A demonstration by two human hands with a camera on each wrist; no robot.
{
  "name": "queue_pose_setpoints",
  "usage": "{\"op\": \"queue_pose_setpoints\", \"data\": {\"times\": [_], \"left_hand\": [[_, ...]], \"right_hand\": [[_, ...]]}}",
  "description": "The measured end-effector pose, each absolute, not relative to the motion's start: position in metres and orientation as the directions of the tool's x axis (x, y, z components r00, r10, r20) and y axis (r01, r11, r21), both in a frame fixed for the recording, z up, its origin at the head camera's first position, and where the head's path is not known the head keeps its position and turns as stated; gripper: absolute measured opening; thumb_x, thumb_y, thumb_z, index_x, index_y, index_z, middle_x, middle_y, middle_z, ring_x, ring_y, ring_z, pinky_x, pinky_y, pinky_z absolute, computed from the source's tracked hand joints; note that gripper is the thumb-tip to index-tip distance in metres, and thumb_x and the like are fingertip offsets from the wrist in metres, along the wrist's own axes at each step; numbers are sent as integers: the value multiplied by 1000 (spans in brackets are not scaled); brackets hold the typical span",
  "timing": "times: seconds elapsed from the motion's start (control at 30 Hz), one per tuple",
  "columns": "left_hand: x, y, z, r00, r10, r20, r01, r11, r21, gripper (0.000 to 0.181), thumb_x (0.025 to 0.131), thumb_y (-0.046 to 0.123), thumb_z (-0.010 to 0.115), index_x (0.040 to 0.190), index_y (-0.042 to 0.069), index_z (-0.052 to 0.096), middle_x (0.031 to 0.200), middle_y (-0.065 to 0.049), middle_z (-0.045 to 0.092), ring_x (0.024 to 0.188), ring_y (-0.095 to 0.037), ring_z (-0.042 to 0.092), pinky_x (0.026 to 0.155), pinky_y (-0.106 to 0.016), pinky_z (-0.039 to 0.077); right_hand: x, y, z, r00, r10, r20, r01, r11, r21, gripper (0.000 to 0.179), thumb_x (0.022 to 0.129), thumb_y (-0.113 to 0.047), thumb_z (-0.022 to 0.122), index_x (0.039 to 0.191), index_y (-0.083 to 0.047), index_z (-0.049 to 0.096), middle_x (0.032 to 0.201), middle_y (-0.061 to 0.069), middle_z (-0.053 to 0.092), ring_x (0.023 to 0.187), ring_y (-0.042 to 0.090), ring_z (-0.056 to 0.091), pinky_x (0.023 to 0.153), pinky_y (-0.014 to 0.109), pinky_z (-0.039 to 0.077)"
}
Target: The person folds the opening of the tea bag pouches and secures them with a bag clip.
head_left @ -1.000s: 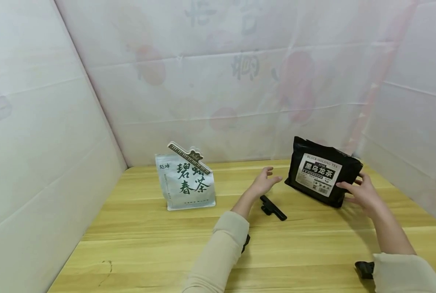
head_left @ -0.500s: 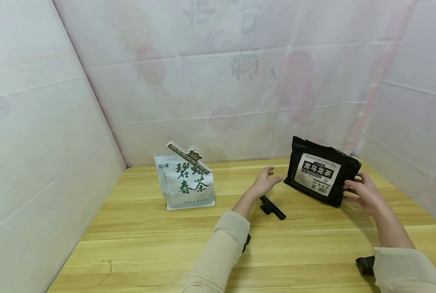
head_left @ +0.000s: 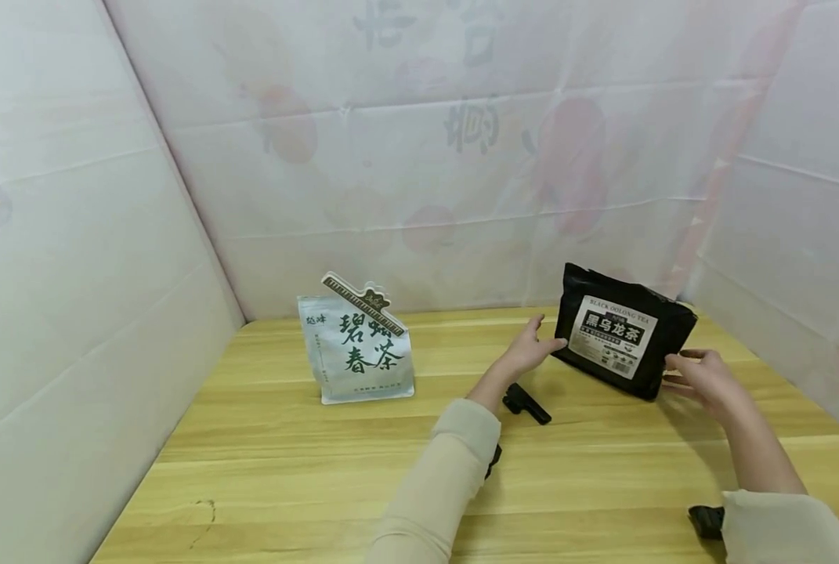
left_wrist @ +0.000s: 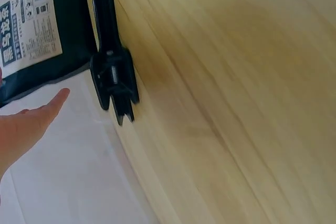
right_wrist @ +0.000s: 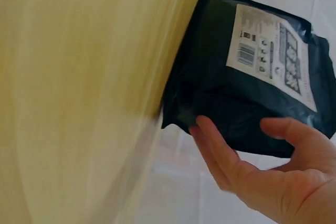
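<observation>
A black bag of oolong tea (head_left: 662, 337) stands upright on the table, its white label facing me. My left hand (head_left: 529, 350) is at the bag's left edge with fingers spread, the thumb tip overlapping the edge. At the lower right side, my right hand (head_left: 708, 382) has its thumb and fingers apart. In the right wrist view, fingertips (right_wrist: 205, 124) of that hand lie right at the bag's bottom corner, and the thumb is over its side. A black clip (head_left: 528, 405) lies on the table below the left hand; it also shows in the left wrist view (left_wrist: 113, 59).
A pale bag of tea (head_left: 366, 376) stands at the left, a ruler-like clip (head_left: 366, 301) slanted across its top corner. Another black object (head_left: 493, 460) is mostly hidden by the left sleeve; one more (head_left: 706, 521) lies by the right sleeve. White sheets (head_left: 419, 172) enclose the table.
My left hand has moved right to the black bag's left edge. My right hand has slid slightly lower along the right side. The bag has barely shifted.
</observation>
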State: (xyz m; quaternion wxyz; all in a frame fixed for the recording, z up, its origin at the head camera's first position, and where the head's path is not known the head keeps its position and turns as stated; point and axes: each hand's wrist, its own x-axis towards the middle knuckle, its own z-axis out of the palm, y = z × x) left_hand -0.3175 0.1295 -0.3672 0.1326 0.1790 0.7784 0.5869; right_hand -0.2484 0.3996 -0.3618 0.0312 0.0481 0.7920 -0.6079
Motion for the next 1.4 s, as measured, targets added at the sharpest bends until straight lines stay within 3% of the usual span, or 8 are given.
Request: {"op": "queue_pose_setpoints", "data": {"times": [0.1, 0.23, 0.37, 0.57, 0.93, 1.2, 1.4], "left_hand": [[-319, 136, -369, -894, 447, -13, 102, 232, 967, 69, 92, 32, 57, 147, 19, 18, 148, -3, 23, 131, -24, 27, 99, -42, 32], [-323, 140, -370, -882, 471, -27, 65, 177, 982, 72, 92, 29, 57, 148, 17, 13, 149, -4, 19, 133, -24, 23, 101, -41, 29], [-326, 141, -372, -850, 525, -50, 40, 159, 986, 71, 93, 28, 56, 148, 19, 13, 150, 0, 19, 134, -21, 21, 102, -40, 27], [-328, 144, -371, -813, 577, -78, 46, 198, 979, 71, 93, 31, 55, 148, 20, 13, 149, 3, 19, 134, -19, 21, 102, -41, 26], [-327, 146, -373, -833, 551, -54, 65, 194, 979, 70, 92, 29, 57, 148, 21, 15, 149, 3, 19, 134, -18, 19, 103, -39, 25], [-315, 154, -369, -863, 504, 32, 114, 133, 985, 65, 91, 21, 60, 144, 9, 25, 144, -6, 31, 130, -23, 29, 99, -32, 31], [-312, 153, -367, -887, 461, 3, 69, 126, 990, 60, 90, 22, 60, 141, 8, 31, 139, -4, 37, 128, -24, 32, 97, -36, 34]], "right_hand": [[-240, 391, -358, -991, 8, -132, 126, 379, -917, 73, 99, -22, 32, 127, 24, -17, 122, 42, 22, 97, 32, 55, 82, 37, 47], [-236, 383, -354, -991, -2, -137, 125, 397, -909, 75, 100, -26, 31, 130, 19, -22, 128, 43, 15, 118, 56, 25, 84, 36, 47], [-234, 381, -351, -990, -6, -139, 126, 388, -913, 76, 100, -27, 30, 130, 16, -24, 132, 43, 9, 120, 58, 17, 84, 37, 46], [-232, 379, -349, -992, -18, -126, 110, 377, -920, 75, 99, -26, 31, 131, 17, -23, 133, 44, 7, 120, 58, 16, 85, 41, 45], [-236, 381, -355, -988, -85, -129, 87, 379, -921, 75, 101, -29, 27, 131, 13, -28, 135, 44, 3, 121, 59, 12, 88, 45, 43], [-240, 387, -355, -990, -59, -125, 89, 421, -903, 76, 100, -30, 29, 130, 14, -25, 134, 46, -1, 122, 58, 11, 89, 48, 40], [-245, 392, -354, -988, -63, -143, 103, 426, -899, 83, 100, -35, 32, 130, 13, -28, 134, 45, -12, 122, 58, 9, 93, 50, 35]]}}
